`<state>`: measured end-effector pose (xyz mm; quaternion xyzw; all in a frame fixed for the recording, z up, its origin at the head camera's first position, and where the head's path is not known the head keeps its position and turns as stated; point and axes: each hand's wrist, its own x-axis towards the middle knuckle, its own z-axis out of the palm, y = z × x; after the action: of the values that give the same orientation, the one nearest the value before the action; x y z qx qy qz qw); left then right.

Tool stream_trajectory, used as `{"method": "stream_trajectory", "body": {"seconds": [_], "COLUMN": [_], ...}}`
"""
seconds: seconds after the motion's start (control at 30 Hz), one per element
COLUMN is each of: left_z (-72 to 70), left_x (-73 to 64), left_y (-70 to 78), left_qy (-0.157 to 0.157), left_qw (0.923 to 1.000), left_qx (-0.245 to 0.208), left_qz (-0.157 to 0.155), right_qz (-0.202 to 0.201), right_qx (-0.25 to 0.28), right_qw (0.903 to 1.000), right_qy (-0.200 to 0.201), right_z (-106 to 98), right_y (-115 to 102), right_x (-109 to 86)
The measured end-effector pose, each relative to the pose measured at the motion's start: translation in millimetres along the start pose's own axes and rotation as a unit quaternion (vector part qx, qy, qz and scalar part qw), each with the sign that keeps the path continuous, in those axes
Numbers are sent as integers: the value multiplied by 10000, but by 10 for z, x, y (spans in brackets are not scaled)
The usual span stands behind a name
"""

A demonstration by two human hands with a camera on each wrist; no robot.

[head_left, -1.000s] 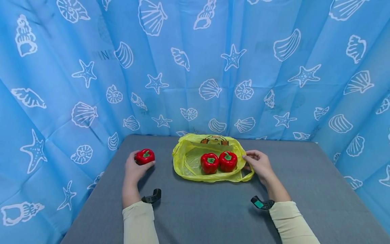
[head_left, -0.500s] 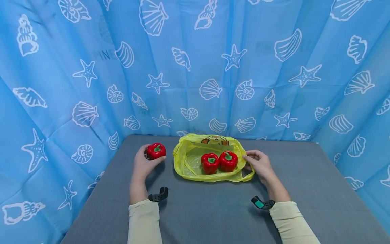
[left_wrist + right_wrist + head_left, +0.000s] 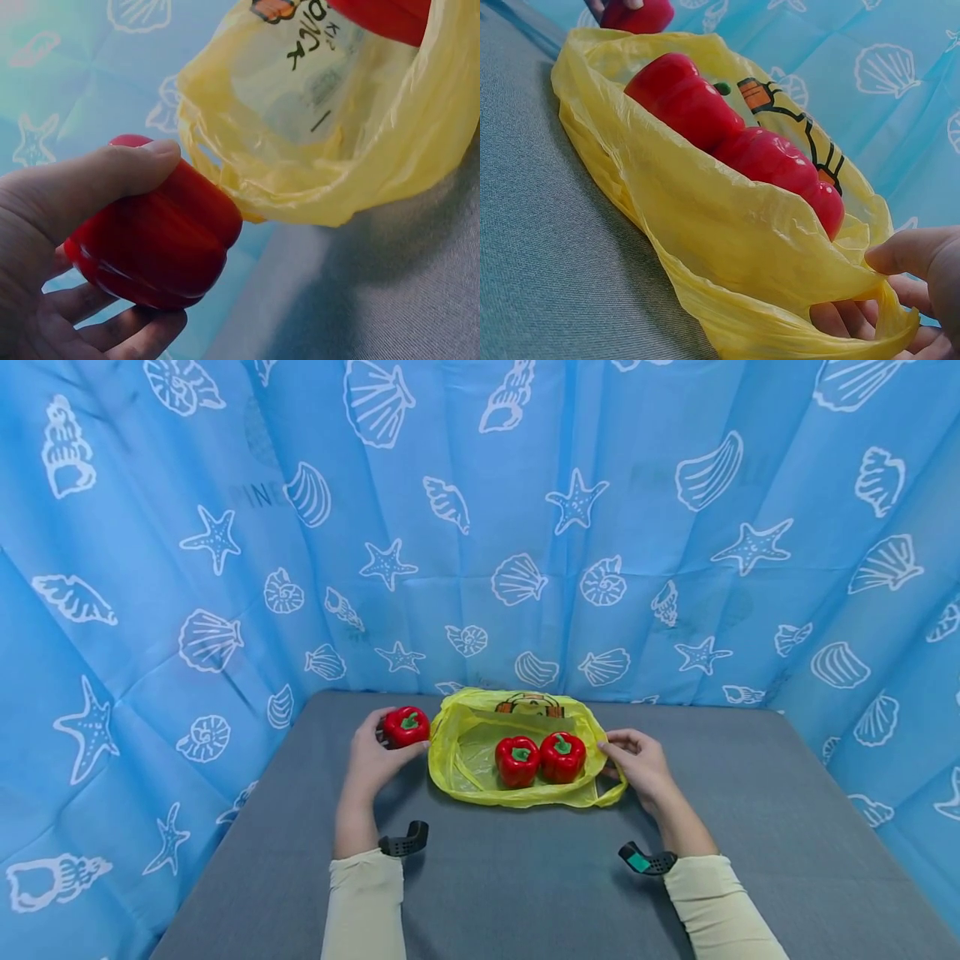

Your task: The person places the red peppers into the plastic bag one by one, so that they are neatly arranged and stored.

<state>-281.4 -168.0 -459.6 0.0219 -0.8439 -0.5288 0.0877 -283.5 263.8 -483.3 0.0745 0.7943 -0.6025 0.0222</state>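
In my left hand (image 3: 372,758) I grip a red bell pepper (image 3: 407,727) with a green stem, thumb on one side and fingers round the other. It hangs just left of a yellow plastic bag (image 3: 457,789) lying wide open on the table. Two more red bell peppers, a left one (image 3: 517,762) and a right one (image 3: 562,757), sit side by side inside the bag's right half. At the bag's right edge my right hand (image 3: 637,764) pinches the rim near a handle loop, as the right wrist view shows at the thumb (image 3: 904,251).
A grey cloth-covered table (image 3: 517,885) lies under everything. Behind it and along the sides hangs a blue curtain (image 3: 480,527) with white shells and starfish. Each wrist wears a black camera mount, the left one (image 3: 405,839) and the right one (image 3: 647,860).
My left hand has carried its bell pepper rightward and slightly farther back, up to the bag's left edge. My right hand, the bag and the two peppers in it have stayed put.
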Motion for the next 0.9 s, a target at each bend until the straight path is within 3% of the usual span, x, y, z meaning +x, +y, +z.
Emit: {"method": "stream_trajectory", "body": {"seconds": [0.33,0.9], "left_z": [13,226], "left_x": [-32,-76], "left_y": [156,375], "left_qy": [81,-489], "left_qw": [9994,9959], "left_qx": [-127,-403], "left_qz": [328,645], "right_qz": [-143,-139], "right_qx": [-57,-12], "right_qw": [9999,9999], "right_qy": [32,2], "right_z": [10,-5], "right_y": [-17,-2], "right_x": [-21,-10]}}
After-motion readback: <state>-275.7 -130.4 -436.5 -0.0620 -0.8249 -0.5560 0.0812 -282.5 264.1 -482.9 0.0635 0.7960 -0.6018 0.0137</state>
